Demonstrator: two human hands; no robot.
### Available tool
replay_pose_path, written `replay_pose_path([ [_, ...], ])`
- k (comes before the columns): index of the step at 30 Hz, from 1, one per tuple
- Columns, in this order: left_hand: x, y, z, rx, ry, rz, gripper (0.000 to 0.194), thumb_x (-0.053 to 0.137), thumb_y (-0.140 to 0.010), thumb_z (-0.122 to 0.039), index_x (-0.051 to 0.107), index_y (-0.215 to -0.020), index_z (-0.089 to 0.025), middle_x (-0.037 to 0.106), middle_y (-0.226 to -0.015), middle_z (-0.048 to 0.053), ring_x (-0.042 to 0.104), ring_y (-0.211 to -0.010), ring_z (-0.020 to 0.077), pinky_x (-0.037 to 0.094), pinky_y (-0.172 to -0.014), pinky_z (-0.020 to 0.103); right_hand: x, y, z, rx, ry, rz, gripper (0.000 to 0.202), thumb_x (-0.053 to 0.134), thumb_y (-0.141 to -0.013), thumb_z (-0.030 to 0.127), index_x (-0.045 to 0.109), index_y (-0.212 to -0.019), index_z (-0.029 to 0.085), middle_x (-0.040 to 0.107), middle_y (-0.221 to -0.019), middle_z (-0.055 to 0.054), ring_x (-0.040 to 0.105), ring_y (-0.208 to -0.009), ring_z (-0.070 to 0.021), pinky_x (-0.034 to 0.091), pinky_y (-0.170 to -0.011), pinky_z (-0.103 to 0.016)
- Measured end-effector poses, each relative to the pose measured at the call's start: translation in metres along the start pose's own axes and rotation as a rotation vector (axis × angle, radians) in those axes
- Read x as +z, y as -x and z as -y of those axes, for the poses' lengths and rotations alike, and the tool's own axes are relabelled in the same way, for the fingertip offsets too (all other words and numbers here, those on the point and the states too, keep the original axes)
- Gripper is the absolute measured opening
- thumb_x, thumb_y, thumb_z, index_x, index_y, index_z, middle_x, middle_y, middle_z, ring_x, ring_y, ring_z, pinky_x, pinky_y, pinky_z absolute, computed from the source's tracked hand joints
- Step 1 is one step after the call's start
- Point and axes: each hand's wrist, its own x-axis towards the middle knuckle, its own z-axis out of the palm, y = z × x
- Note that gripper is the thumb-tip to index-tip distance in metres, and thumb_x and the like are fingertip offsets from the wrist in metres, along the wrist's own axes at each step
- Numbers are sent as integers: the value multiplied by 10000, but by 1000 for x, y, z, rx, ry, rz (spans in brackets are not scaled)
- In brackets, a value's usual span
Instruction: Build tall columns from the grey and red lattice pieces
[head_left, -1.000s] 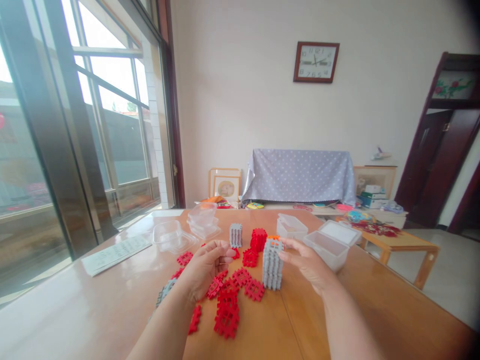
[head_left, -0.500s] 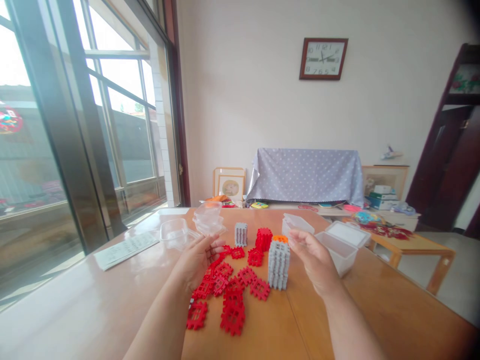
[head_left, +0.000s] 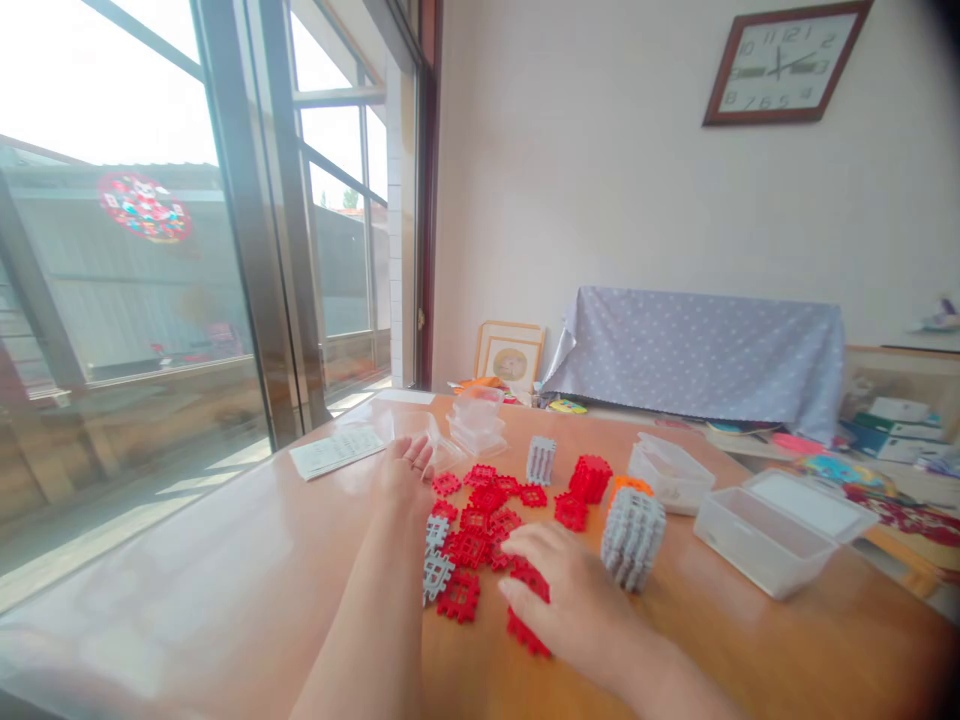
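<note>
Red notched plastic squares (head_left: 470,547) lie in a loose spread on the wooden table. My left hand (head_left: 407,478) is at their left side, fingers apart and palm partly up, holding nothing. Over the near red pieces (head_left: 529,610) is my right hand (head_left: 562,590), its thumb and fingers spread around them; contact is unclear. Grey squares (head_left: 437,572) lie beside my left forearm. A tall grey stack (head_left: 634,535) stands right of my right hand, with an orange piece (head_left: 630,487) behind it. Farther back are a small grey stack (head_left: 541,461) and a red stack (head_left: 591,479).
Two clear plastic boxes stand at the right, a near one (head_left: 765,540) with its lid open and a farther one (head_left: 670,475). Clear containers (head_left: 477,422) and a paper sheet (head_left: 337,453) lie at the back left. A window (head_left: 135,300) runs along the left.
The view has turned left. My right hand has moved from beside the tall grey stack to over the near red pieces. My left hand has shifted left, uncovering grey squares.
</note>
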Motion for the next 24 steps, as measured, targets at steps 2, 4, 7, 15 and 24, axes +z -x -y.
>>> replay_pose_path([
  [2,-3,-4,-1,-7,28,-19,130,579,-834,-320,551,-932,-240,674,-1149,23,648,-1000,154,389,-711,260,12,-8,17,-38,17,106,328,663,-848,355,677,-1171,301,688,-1173,-48,600,-1083,-268,449,-984,-416],
  [4,-7,-8,-3,-6,62,-31,132,576,-831,-320,549,-938,-247,668,-1160,15,642,-1019,152,390,-702,256,23,-19,29,-103,32,191,392,664,-851,393,646,-1234,315,668,-1238,-41,576,-1153,-269,412,-1037,-425],
  [7,-11,-12,-5,18,109,-45,144,579,-817,-303,538,-943,-247,661,-1156,13,642,-1000,144,401,-696,248,43,-43,36,-145,59,240,499,662,-835,392,591,-1318,290,564,-1410,-69,453,-1340,-303,332,-1120,-460],
  [15,-13,-13,-9,13,96,-57,143,572,-810,-289,519,-937,-251,655,-1105,3,647,-947,131,421,-712,244,91,-91,21,-186,98,538,876,760,-689,527,436,-1466,284,297,-1615,-121,172,-1492,-415,114,-1181,-610],
  [24,-14,-16,-7,-23,86,-16,104,549,-837,-307,527,-920,-247,661,-1110,12,646,-930,127,418,-694,238,71,-78,13,-153,139,370,391,706,-750,472,703,-1095,288,693,-1149,-38,610,-1044,-268,440,-901,-356],
])
